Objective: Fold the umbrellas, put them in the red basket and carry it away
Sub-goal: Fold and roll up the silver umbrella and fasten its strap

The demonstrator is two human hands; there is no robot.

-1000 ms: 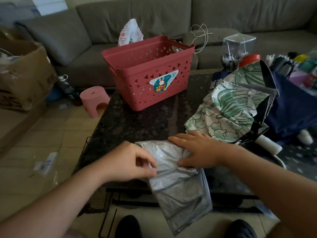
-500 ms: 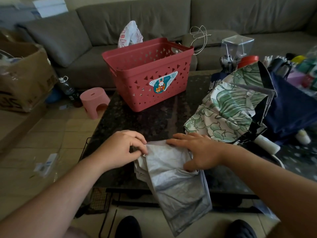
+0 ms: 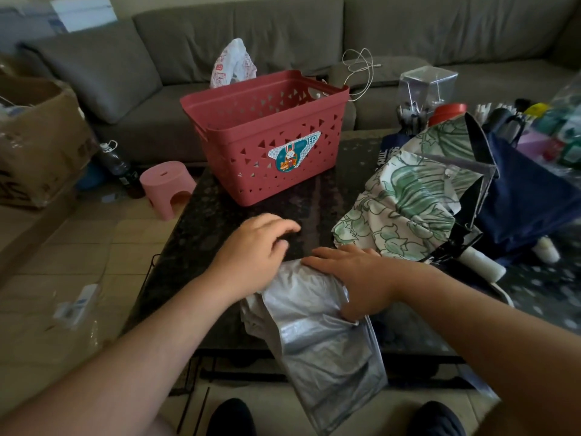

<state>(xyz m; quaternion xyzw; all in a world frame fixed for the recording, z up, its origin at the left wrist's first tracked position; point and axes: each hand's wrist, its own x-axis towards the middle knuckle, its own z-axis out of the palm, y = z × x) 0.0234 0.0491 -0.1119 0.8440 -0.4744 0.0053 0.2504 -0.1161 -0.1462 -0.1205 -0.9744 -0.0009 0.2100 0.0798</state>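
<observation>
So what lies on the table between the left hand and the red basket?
Nothing: in the head view, only bare dark tabletop separates the left hand from the red basket. The leaf-print umbrella lies off to the right of that stretch.

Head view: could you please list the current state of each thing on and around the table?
Silver umbrella: collapsed, canopy loose, hanging over the table edge.
Right hand: pressing flat on the silver umbrella.
Left hand: fingers loosely curled, holding nothing.
Red basket: upright on the table, no umbrella visible inside.
Leaf-print umbrella: unfolded heap.
Navy umbrella: unfolded heap.
</observation>
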